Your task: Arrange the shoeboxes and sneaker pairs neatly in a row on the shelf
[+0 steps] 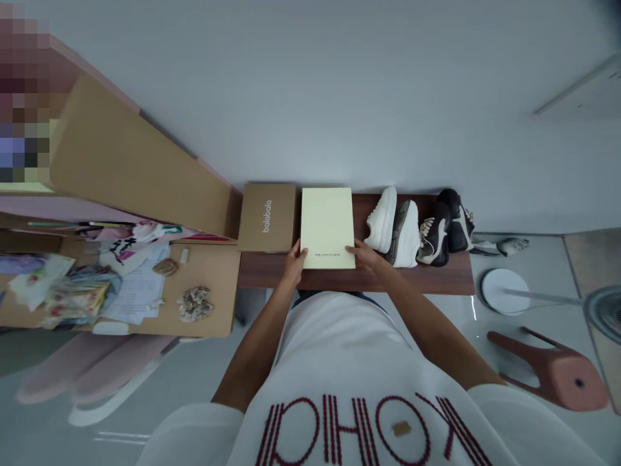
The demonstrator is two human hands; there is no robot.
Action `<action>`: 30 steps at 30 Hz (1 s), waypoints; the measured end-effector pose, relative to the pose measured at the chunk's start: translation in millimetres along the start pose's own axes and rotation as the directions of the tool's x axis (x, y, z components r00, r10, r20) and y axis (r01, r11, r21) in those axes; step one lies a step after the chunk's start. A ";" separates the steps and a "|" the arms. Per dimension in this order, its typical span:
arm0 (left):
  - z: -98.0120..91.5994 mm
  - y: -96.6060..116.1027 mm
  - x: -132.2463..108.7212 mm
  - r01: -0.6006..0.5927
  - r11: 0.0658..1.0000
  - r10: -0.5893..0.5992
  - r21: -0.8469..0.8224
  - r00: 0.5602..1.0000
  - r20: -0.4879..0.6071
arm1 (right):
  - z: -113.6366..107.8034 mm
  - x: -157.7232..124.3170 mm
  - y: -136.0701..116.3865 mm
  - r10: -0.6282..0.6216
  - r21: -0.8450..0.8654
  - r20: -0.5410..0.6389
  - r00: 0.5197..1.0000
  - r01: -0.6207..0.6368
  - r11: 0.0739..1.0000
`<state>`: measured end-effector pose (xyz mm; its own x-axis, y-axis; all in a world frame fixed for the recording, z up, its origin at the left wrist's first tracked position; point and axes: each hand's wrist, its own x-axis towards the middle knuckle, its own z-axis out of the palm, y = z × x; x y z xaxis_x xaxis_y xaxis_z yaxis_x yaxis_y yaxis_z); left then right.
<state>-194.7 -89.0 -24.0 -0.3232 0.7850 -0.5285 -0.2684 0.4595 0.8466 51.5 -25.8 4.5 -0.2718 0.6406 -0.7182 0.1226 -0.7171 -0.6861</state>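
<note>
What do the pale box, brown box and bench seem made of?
Pale box: probably smooth, matte cardboard; flat top, straight edges, printed lettering.
Brown box: likely matte kraft cardboard, by its tan colour and white print.
Bench: wood or wood-look laminate; streaky brown grain shows.

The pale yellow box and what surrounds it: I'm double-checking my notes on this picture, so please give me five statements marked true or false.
1. The left hand and right hand both touch the pale yellow box. True.
2. The pale yellow box's lettering reads "balabala". False: it reads "MEIZHIYUAN".
3. The white shoes are nearer the pale yellow box than the dark shoes. True.
4. The brown box is on the person's right of the pale yellow box. False: it is on the left.
5. The white shoes are on the wooden surface. True.
</note>
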 end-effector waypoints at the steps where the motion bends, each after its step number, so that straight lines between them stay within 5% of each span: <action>1: 0.0 -1.8 1.3 -0.010 1.000 0.010 0.019 1.000 -0.003 | 0.0 2.2 2.1 -0.005 0.002 0.004 1.000 0.005 1.000; 18: 8.7 14.7 26.8 -0.037 0.945 0.069 0.325 0.994 -0.086 | 8.9 28.8 2.7 -0.051 -0.004 0.018 0.999 0.051 0.999; 23: 14.6 25.6 26.7 -0.047 0.919 0.098 0.391 0.989 -0.111 | 12.0 30.9 -0.8 -0.170 -0.072 -0.036 0.985 0.167 0.983; 30: 44.0 35.7 -7.5 -0.313 0.732 0.372 0.605 0.928 0.030 | -9.3 6.7 7.4 -0.277 -0.286 -0.237 0.931 0.205 0.936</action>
<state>-162.0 -60.2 12.9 -0.3723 0.9118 -0.1732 0.4543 0.3418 0.8227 59.5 -24.2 -6.5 -0.0604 0.8602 -0.5064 0.3315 -0.4613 -0.8230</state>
